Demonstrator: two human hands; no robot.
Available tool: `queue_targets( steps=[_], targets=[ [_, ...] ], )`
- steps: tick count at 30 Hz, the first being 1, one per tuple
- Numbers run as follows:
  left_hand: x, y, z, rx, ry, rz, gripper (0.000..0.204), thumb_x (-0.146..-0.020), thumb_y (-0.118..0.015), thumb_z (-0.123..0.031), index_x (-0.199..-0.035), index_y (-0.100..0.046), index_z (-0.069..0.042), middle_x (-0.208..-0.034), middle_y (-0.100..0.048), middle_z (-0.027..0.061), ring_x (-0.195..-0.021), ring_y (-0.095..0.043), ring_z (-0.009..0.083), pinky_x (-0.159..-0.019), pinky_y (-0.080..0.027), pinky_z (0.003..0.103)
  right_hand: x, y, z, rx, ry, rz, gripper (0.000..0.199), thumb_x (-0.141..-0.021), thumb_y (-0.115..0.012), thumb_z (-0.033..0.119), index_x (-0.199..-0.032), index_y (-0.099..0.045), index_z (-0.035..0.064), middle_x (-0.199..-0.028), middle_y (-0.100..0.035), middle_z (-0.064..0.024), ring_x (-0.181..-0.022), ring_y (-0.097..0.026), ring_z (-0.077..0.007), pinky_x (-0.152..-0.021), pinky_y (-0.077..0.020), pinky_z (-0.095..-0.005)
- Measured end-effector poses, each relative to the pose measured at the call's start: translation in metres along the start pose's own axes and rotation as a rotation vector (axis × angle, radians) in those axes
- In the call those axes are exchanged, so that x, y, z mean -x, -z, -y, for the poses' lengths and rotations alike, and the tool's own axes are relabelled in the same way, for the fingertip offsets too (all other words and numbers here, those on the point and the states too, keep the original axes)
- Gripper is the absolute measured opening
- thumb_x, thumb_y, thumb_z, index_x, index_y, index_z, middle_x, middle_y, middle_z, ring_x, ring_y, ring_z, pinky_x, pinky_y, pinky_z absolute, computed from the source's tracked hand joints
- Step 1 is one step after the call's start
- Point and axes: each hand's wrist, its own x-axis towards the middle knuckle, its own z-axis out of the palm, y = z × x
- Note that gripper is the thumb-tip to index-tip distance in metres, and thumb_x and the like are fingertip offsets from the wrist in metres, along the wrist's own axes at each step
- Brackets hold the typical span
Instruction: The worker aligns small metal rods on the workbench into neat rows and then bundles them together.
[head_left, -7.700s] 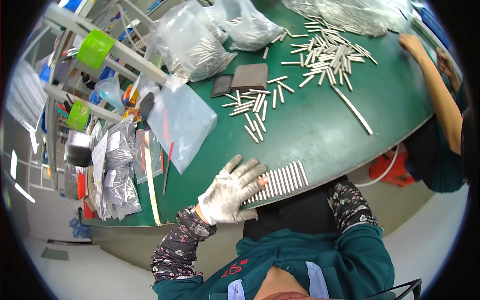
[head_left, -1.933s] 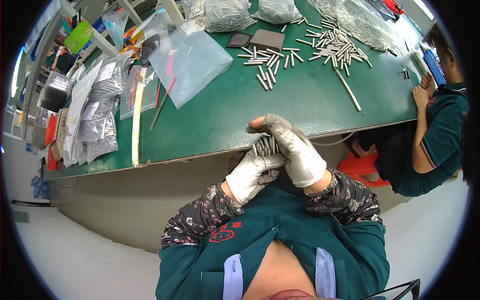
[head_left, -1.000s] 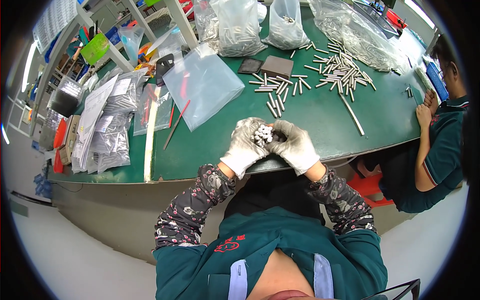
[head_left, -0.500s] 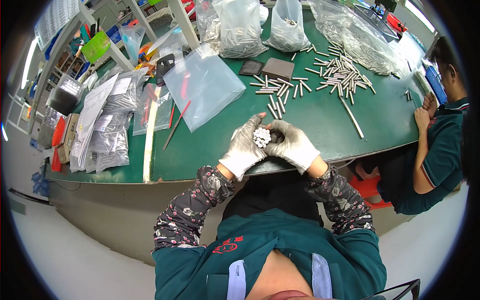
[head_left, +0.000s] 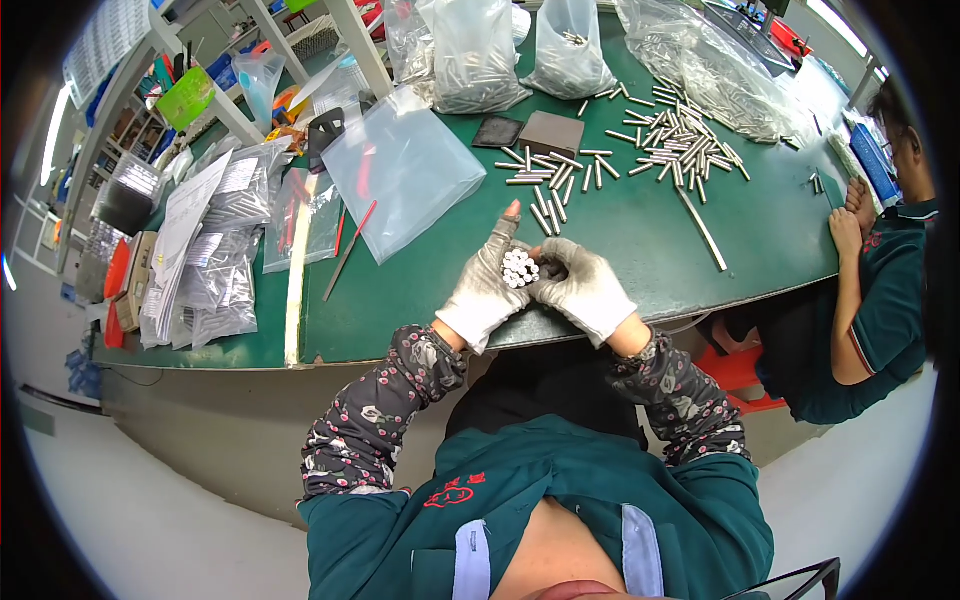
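Observation:
A bundle of short metal pins [head_left: 520, 269] sits between my gloved hands at the table's near edge, its round shiny ends turned up toward me. My left hand [head_left: 483, 287] cradles the bundle from the left, with one bare fingertip stretched up and away. From the right, my right hand [head_left: 586, 290] curls against the bundle, its fingertips partly hidden. Just beyond my hands lies a small group of loose metal pins [head_left: 550, 178]. A larger heap of pins [head_left: 690, 140] spreads farther to the right.
Behind the pins are a dark grey block [head_left: 551, 135] and plastic bags of pins [head_left: 475, 60]. A clear bag [head_left: 405, 175], a red-handled file [head_left: 350, 252] and packaged parts [head_left: 225, 270] lie left. A metal strip [head_left: 702, 230] lies right; a co-worker [head_left: 870, 280] sits beyond.
The finger on my left hand has lifted off the bundle and now points upward. The bundle has shifted slightly, showing its ends more fully.

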Motion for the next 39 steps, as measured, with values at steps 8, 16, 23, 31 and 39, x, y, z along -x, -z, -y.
queue_targets(
  steps=[8, 16, 23, 31, 39],
  targets=[
    [0.002, 0.002, 0.005, -0.067, -0.091, 0.017, 0.106, -0.066, -0.081, -0.008, -0.147, -0.013, -0.018, -0.094, -0.058, 0.0011, -0.082, -0.056, 0.0097, -0.078, -0.047, 0.023, -0.005, 0.003, 0.003, 0.039, -0.077, 0.067, 0.031, -0.072, -0.070, 0.007, -0.100, -0.059, -0.0002, -0.076, -0.056, -0.0016, -0.071, -0.052, -0.0082, -0.068, -0.0463, -0.0215],
    [-0.001, 0.003, -0.011, -0.055, 0.000, 0.004, 0.103, -0.066, -0.069, 0.005, -0.147, -0.009, -0.018, -0.083, -0.060, 0.0031, -0.077, -0.058, 0.0113, -0.077, -0.048, 0.024, -0.032, 0.043, 0.015, -0.056, -0.011, 0.140, 0.024, -0.079, -0.063, 0.014, -0.099, -0.061, 0.0016, -0.088, -0.066, -0.0114, -0.071, -0.063, -0.0161, -0.065, -0.0514, -0.0267],
    [0.000, 0.004, -0.005, -0.062, -0.016, 0.015, 0.105, -0.065, -0.066, 0.006, -0.147, -0.005, -0.019, -0.083, -0.062, 0.0027, -0.077, -0.059, 0.0118, -0.078, -0.047, 0.025, -0.120, 0.064, 0.000, 0.847, 0.169, -0.279, 0.052, -0.074, -0.064, 0.035, -0.117, -0.054, 0.0079, -0.113, -0.057, -0.0152, -0.105, -0.054, -0.0323, -0.088, -0.0442, -0.0397],
    [0.003, 0.003, -0.007, -0.046, -0.003, 0.047, 0.106, -0.066, -0.068, 0.005, -0.147, -0.005, -0.021, -0.084, -0.062, 0.0016, -0.077, -0.058, 0.0114, -0.076, -0.047, 0.025, -0.170, 0.053, -0.011, 1.007, -0.074, -0.055, 0.067, -0.069, -0.061, 0.042, -0.128, -0.047, 0.0123, -0.121, -0.052, -0.0158, -0.115, -0.048, -0.0329, -0.096, -0.0398, -0.0393],
    [0.002, 0.003, -0.004, -0.004, -0.003, 0.038, 0.107, -0.066, -0.067, 0.006, -0.147, -0.004, -0.022, -0.084, -0.061, 0.0021, -0.077, -0.057, 0.0108, -0.077, -0.047, 0.025, -0.149, 0.076, 0.003, 0.796, -0.053, -0.336, 0.060, -0.068, -0.061, 0.037, -0.122, -0.054, 0.0132, -0.112, -0.056, -0.0177, -0.109, -0.052, -0.0335, -0.093, -0.0424, -0.0390]
  ],
)
